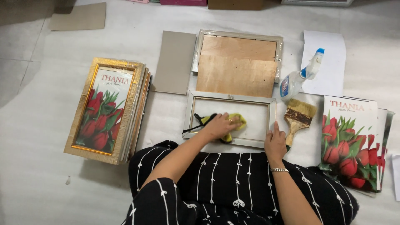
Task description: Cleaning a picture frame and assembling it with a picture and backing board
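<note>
A silver-white picture frame [231, 98] lies flat on the white floor covering in front of my knees. My left hand [220, 125] presses a yellow cloth [238, 120] onto the glass inside the frame; a black strip of cloth trails to its left. At the frame's lower right corner rests my right hand [275, 143], fingers flat and holding nothing, a bracelet on the wrist. A wooden-handled paintbrush [298, 118] lies just right of that hand.
A spray bottle [301, 79] lies right of a second frame with brown backing boards [236, 76]. A grey card [175, 62] lies beside it. A stack of gold frames [106, 109] sits left; tulip prints [349, 141] lie right.
</note>
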